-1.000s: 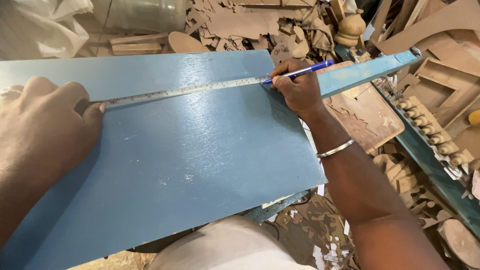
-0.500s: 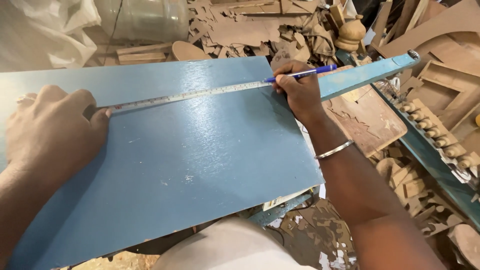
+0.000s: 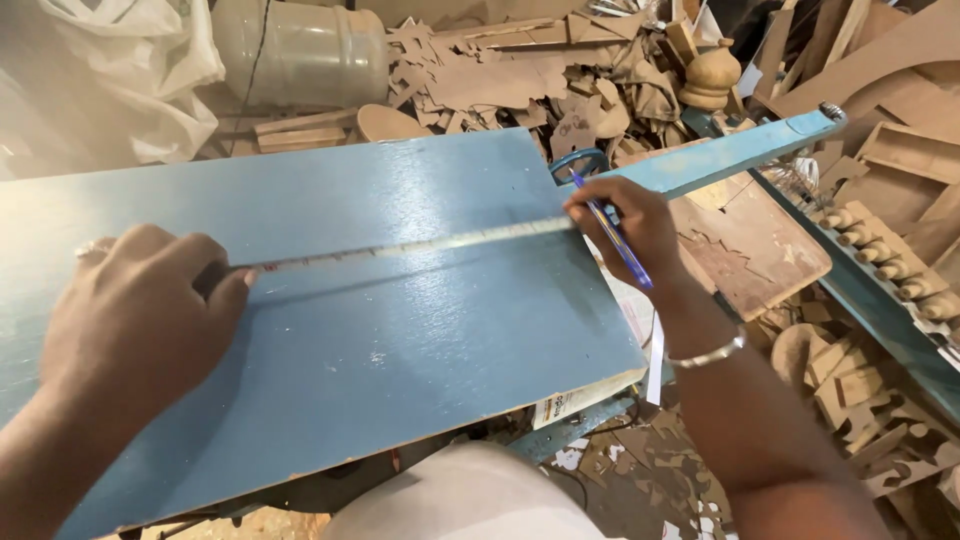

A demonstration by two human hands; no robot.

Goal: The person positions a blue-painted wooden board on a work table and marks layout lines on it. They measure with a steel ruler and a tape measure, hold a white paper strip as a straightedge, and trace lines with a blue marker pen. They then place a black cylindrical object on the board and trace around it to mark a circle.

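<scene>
A large blue board (image 3: 400,330) lies flat in front of me. A metal measuring tape (image 3: 420,246) is stretched across it from left to right. My left hand (image 3: 140,320) grips the tape's case over the board's left part. At the board's right edge my right hand (image 3: 630,225) pinches the tape's end and holds a blue pen (image 3: 612,228) that slants down to the right. A metal bangle (image 3: 708,353) circles my right wrist.
Heaps of brown wood offcuts (image 3: 560,80) lie behind and to the right. A blue metal bar (image 3: 730,150) runs up to the right. A clear plastic jar (image 3: 300,50) and a white bag (image 3: 90,80) sit at the back left. Turned wooden pieces (image 3: 880,250) lie at right.
My right hand has turned the pen from pointing up-right to slanting down toward my wrist. The left hand and tape have shifted slightly with the view.
</scene>
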